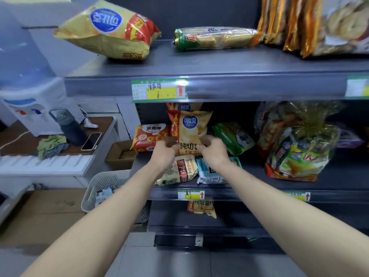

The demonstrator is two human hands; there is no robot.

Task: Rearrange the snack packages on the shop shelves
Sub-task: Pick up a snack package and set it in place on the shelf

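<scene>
My left hand (165, 150): fingers curled in, pinching the lower left edge of the yellow chip bag (189, 124).
My right hand (214, 151): curled the same way, gripping the bag's lower right front; the fingertips are hidden from me.
Key relation: the bag is at 12 o'clock, held between my two hands. Its long axis is upright and each hand is equally near its own side.
Where it sits: on the middle shelf (249, 176), left of centre.
Bag feel: glossy, air-puffed film with crimped seams. I judge it light, slippery and easy to crush.
9 o'clock: an orange ring-snack pack (149, 136), soft, pillow-shaped and touching the bag.
3 o'clock: a green pack (233, 136), tilted and just beside it.
6 o'clock, under my wrists: a bear biscuit pack (177, 170) and a pale blue pack (209, 174), both lying flat.
Behind: a second chip bag (183, 106), mostly hidden.
Far right: a cellophane-wrapped snack bundle (295, 148), crinkly and bulky.
Next move, my guess: lift the bag straight up and keep it level so the neighbours stay put.
</scene>
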